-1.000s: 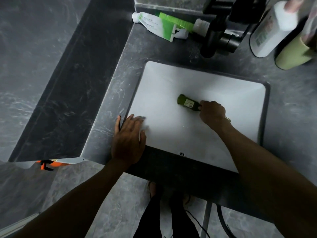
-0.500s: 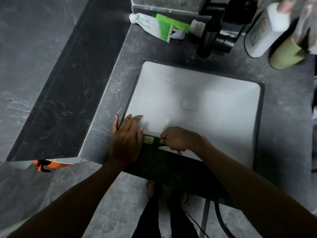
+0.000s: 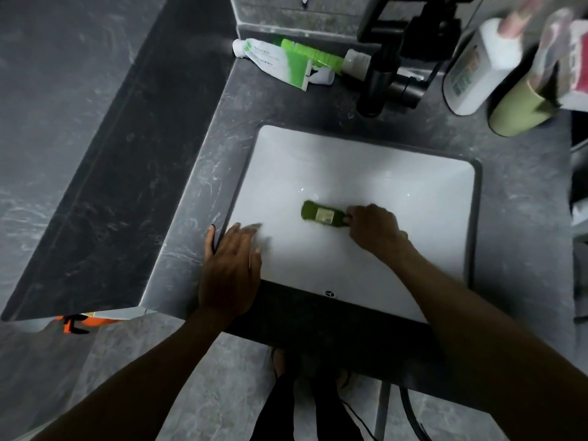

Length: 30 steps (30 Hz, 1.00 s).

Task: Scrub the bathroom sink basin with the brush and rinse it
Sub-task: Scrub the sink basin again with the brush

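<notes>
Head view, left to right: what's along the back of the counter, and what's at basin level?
Back of the counter: white-and-green tube → black faucet → white bottle → green cup. Basin level: left hand → green brush → right hand.

The right hand [image 3: 375, 229] has carried the green brush [image 3: 323, 215] from the basin's near-left edge back to its middle.
</notes>
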{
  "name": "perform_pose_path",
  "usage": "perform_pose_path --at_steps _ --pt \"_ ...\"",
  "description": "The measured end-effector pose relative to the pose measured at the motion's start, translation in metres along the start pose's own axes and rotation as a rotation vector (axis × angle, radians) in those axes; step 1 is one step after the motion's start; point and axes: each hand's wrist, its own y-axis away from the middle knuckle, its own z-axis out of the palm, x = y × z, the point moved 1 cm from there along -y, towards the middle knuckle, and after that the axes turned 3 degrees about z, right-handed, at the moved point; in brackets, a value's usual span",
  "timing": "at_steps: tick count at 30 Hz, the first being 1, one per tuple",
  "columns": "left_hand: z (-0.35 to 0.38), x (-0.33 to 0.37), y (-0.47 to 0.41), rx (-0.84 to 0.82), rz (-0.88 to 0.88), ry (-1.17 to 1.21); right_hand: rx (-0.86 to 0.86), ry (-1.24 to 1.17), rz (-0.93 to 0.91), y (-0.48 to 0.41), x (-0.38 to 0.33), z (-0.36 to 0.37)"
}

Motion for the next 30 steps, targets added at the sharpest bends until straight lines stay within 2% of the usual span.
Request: perform_pose_path --at_steps 2,4,7,10,16,23,27,30 --pt "0.001 -0.001 0.0 -0.012 -0.005 -0.009 0.098 -0.006 0.028 -0.017 0.007 -0.009" --pt "0.002 0.0 0.001 -0.009 -0.006 -0.013 0.11 0.013 0.082 -0.035 0.018 -0.013" --pt "0.003 -0.001 0.002 -0.009 -0.002 -0.016 0.074 0.005 0.164 -0.045 0.041 -0.009" --pt "0.004 -0.003 0.001 -0.028 -0.011 -0.018 0.022 -0.147 0.189 -0.035 0.056 0.008" --pt "0.001 0.0 0.0 0.013 0.001 -0.013 -0.239 -0.106 -0.043 0.003 0.016 0.021" --pt "0.001 0.0 0.0 -0.007 -0.003 -0.015 -0.56 -0.257 -0.201 0.05 -0.042 0.011" --pt "0.002 -0.001 0.001 0.018 0.005 -0.01 -0.684 -0.382 -0.197 0.074 -0.053 -0.009" --pt "0.003 -0.001 0.001 0.05 0.009 0.001 -0.81 -0.323 -0.132 0.082 -0.022 -0.025"
